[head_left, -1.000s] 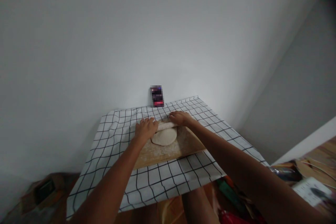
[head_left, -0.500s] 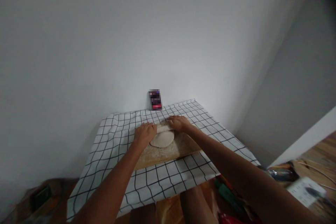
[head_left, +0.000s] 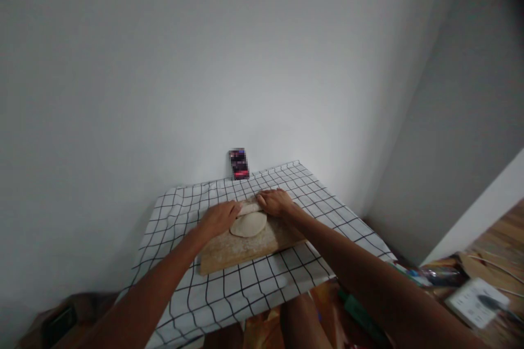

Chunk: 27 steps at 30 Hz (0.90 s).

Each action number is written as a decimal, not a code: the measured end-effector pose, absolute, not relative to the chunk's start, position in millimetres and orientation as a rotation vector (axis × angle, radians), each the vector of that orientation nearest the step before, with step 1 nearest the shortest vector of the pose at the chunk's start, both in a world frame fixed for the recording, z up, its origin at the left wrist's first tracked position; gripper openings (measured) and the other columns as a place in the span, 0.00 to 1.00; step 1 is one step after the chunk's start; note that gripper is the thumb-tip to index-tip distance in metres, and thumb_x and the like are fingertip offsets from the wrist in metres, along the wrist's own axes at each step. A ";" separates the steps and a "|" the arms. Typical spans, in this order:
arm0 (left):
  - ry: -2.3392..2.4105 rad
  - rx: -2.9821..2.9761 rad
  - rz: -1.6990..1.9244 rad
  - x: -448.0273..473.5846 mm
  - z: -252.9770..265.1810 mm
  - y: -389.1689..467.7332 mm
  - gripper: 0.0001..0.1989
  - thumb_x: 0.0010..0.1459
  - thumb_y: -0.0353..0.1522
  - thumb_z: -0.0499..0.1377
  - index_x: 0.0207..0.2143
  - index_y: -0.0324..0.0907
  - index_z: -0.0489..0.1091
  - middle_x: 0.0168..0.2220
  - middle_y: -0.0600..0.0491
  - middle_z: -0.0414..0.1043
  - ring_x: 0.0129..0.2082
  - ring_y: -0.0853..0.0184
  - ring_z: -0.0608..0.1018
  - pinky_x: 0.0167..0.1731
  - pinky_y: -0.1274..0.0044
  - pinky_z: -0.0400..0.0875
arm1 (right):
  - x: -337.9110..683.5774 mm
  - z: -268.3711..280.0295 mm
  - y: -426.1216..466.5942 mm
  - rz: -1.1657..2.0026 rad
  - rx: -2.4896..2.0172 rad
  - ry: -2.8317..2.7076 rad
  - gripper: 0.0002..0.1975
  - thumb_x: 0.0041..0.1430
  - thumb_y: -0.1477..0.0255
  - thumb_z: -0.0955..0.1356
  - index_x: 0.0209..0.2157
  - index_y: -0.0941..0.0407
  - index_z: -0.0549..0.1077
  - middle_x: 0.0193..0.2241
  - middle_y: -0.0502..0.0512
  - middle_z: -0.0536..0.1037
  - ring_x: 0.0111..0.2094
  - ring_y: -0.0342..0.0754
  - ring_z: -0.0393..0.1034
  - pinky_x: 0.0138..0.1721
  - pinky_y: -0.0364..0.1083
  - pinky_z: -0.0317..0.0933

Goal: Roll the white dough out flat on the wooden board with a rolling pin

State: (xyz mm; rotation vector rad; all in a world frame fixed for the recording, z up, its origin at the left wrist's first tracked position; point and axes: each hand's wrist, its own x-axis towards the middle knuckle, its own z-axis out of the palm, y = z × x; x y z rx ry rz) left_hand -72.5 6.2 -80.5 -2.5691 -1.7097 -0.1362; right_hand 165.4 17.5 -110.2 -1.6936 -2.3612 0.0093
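Note:
A pale rolling pin (head_left: 249, 207) lies crosswise at the far edge of a flat, rounded piece of dough (head_left: 248, 224). My left hand (head_left: 221, 217) is closed over the pin's left end. Over its right end lies my right hand (head_left: 276, 202), fingers curled down onto it. Both ends of the pin are hidden under the hands. Beneath everything is a floured wooden board (head_left: 229, 256), and the dough rests near its middle.
A black-and-white checked cloth (head_left: 262, 281) covers the table, which stands against a white wall (head_left: 245, 65). A small pixelated dark object (head_left: 238, 164) leans on the wall behind the board. At lower right are a power strip (head_left: 477, 302) and cables.
The view has tilted slightly, so everything sits a little lower and further left. My left forearm has swung outward to the left. Both hands stay on the rolling pin.

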 end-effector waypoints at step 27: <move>-1.459 -2.316 0.044 -91.7 -108.9 1.5 0.15 0.70 0.23 0.50 0.46 0.38 0.78 0.37 0.41 0.78 0.39 0.54 0.81 0.35 0.69 0.75 | 168.0 -116.7 23.1 0.016 -1.701 -2.376 0.25 0.77 0.64 0.54 0.60 0.51 0.77 0.59 0.58 0.81 0.55 0.56 0.78 0.56 0.53 0.65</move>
